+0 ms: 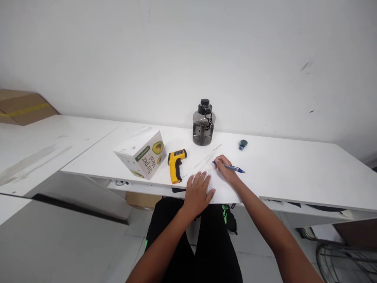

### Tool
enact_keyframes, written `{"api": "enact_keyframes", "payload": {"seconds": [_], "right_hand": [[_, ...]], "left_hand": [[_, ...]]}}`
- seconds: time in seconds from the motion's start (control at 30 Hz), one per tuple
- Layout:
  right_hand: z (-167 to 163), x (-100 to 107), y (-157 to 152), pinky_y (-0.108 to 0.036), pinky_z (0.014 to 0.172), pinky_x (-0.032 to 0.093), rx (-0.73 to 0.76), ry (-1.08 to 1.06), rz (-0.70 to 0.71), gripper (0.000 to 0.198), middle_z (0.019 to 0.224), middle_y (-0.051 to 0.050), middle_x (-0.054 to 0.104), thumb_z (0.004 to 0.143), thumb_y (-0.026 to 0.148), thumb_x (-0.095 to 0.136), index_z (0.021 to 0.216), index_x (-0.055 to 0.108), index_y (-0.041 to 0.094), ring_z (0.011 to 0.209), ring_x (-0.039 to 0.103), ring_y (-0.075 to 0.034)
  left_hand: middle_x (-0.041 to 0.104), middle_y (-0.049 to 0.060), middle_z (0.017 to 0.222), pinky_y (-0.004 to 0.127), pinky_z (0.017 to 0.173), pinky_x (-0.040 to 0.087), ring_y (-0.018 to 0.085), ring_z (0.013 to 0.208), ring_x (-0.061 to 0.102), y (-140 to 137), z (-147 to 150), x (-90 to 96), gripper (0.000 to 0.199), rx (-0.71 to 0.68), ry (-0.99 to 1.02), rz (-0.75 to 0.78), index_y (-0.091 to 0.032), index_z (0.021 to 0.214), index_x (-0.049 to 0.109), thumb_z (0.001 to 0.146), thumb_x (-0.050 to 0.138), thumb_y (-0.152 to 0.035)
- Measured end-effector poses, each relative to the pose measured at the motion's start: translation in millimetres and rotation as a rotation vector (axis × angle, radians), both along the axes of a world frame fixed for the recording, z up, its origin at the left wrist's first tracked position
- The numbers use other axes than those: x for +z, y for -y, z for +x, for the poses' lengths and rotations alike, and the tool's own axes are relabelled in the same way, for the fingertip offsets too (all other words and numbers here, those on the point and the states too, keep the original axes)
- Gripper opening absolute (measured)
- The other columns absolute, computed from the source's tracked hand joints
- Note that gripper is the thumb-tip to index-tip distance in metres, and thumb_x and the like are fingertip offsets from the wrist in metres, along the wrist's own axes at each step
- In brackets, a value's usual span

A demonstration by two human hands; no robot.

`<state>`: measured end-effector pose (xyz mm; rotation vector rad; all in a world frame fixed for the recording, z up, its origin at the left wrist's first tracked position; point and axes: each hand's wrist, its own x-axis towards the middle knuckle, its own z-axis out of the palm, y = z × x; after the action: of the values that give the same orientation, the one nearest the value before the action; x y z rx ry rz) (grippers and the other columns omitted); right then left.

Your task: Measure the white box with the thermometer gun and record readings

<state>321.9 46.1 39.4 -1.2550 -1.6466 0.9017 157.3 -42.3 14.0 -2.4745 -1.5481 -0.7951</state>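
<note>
My left hand [198, 192] lies flat with its fingers spread on a white sheet of paper [225, 192] at the desk's front edge. Small writing shows on the paper beside those fingers. A blue pen [235, 169] is held in my right hand [224, 167], which rests over the upper part of the sheet. The pen's blue tip end points left. Just left of the paper lies a yellow and black infrared thermometer gun [174, 165]. Behind the hands a dark see-through water bottle [203, 127] stands upright, partly filled.
A white box with avocado pictures [144, 155] sits left of the thermometer. A dark blue watch [243, 144] lies at the back right of the white desk [294, 169]. At the far left is a taped cardboard box [26, 106]. A metal-framed chair [347, 255] stands at lower right.
</note>
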Motion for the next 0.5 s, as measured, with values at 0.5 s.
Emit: {"api": "enact_keyframes", "payload": {"seconds": [0.5], "right_hand": [[-2.4,3.5,-0.8,-0.03,0.06,0.036,-0.078,0.086,-0.01,0.038,0.054,0.003,0.045,0.082,0.046,0.053,0.054,0.041,0.023,0.057,0.043,-0.015]], "left_hand": [[0.041,0.012,0.152,0.052,0.115,0.023,0.03,0.138,0.039,0.9,2.5,-6.4,0.055,0.031,-0.05,-0.068,-0.017,0.139,0.049,0.094,0.039,-0.048]]}}
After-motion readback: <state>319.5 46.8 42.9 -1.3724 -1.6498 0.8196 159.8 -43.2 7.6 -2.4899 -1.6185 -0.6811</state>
